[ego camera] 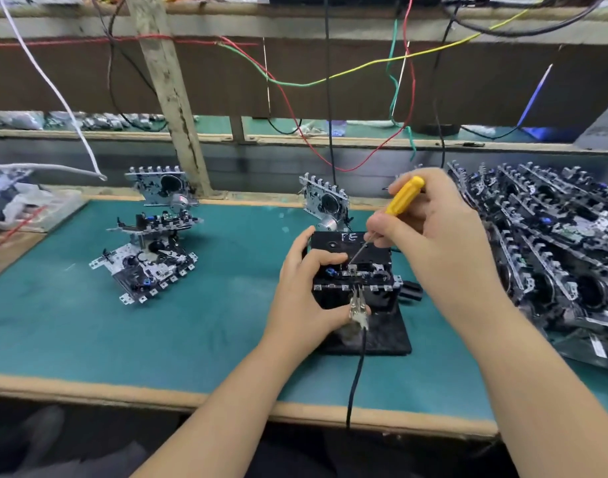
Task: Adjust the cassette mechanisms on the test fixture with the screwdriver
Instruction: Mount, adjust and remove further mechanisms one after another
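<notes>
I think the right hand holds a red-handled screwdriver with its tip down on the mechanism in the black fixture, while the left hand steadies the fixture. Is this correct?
Not quite: the head view shows the screwdriver has a yellow handle, not red. The rest holds: the right hand grips it with the tip down on the mechanism in the black fixture, while the left hand steadies the fixture.

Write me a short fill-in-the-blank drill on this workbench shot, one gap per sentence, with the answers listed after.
1. The right hand holds a screwdriver whose handle is ____.
2. The left hand steadies the black test fixture, which carries the chalked letters ____.
3. The bench mat under the fixture is ____ in colour.
4. The large pile of cassette mechanisms lies to the person's ____.

Answers: yellow; FE; green; right
</notes>
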Demonstrator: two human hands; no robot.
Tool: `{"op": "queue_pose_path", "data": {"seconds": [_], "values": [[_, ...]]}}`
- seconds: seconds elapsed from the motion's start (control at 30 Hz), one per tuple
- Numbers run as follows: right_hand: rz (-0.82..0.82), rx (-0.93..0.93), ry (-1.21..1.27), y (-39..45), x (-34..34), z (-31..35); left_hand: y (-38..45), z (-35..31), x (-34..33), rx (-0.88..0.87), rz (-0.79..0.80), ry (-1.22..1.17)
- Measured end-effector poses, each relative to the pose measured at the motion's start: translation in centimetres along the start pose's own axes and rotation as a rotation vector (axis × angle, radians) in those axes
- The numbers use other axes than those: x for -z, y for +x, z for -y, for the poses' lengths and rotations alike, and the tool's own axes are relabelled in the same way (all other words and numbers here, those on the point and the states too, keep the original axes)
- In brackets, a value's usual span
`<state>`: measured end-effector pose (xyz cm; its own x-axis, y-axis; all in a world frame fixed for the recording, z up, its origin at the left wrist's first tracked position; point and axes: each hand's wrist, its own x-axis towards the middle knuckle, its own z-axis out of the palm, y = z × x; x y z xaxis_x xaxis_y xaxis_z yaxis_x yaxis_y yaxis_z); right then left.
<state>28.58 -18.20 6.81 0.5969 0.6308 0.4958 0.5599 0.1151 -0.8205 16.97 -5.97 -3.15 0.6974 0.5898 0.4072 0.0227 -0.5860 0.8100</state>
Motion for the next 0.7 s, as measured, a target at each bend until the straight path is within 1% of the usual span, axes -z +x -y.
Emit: {"op": "queue_pose_path", "data": {"seconds": [0.13,0.2,0.4,0.6,0.7], "values": [[0.047,0.061,-0.187,0.3,-0.9,-0.4,0.0,-0.1,0.0,-0.001,-0.001,0.005],[0.058,0.085,-0.228,0.3,-1.2,-0.4,0.0,-0.1,0.0,-0.004,-0.003,0.003],[0.047,0.106,-0.188,0.5,-1.3,-0.6,0.0,0.3,-0.1,-0.015,0.000,0.004],[0.037,0.055,-0.161,0.5,-1.3,-0.8,0.0,0.3,-0.1,-0.003,0.001,0.017],[0.039,0.062,-0.184,0.5,-1.3,-0.8,-0.1,0.3,-0.1,-0.002,0.006,0.021]]}}
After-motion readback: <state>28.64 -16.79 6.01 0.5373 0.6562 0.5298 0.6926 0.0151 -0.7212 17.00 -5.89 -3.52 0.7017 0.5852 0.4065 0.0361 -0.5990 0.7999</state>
